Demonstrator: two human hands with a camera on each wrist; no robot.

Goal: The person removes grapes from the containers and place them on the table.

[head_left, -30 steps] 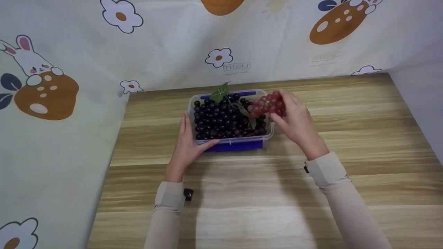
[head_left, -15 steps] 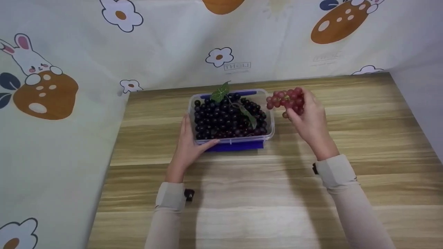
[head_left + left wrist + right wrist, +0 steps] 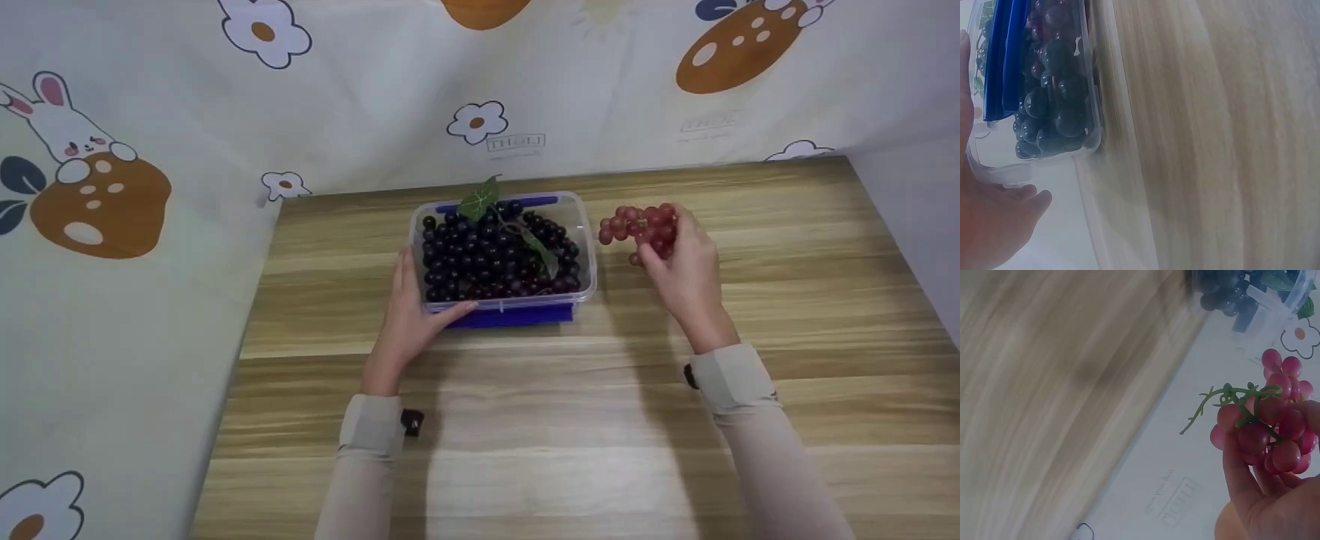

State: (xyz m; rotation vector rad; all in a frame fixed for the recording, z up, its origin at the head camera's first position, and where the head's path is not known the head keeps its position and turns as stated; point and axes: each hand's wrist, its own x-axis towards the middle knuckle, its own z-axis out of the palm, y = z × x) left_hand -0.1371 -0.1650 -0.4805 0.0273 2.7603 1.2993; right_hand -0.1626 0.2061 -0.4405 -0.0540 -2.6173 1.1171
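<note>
A clear plastic food container (image 3: pixel 589 259) with blue clip flaps stands on the table, filled with dark purple grapes (image 3: pixel 487 259) and some green leaves (image 3: pixel 478 201). My left hand (image 3: pixel 409 315) rests against its front left corner, fingers straight along the left side and thumb along the front rim. To the right of the container, my right hand (image 3: pixel 686 277) pinches a bunch of red grapes (image 3: pixel 641 225) between thumb and fingers. In the right wrist view the red grapes (image 3: pixel 1269 424) show a green stem, and the fingers lie under them.
The wood-grain table (image 3: pixel 525 435) ends at the back against a patterned cloth (image 3: pixel 360 112) that also hangs at the left. A flap (image 3: pixel 1002 62) of the container hangs down its front side.
My right hand has carried the red grapes from over the container's right side to beyond its right edge, then lowered slightly. The left hand has stayed at the container's corner.
</note>
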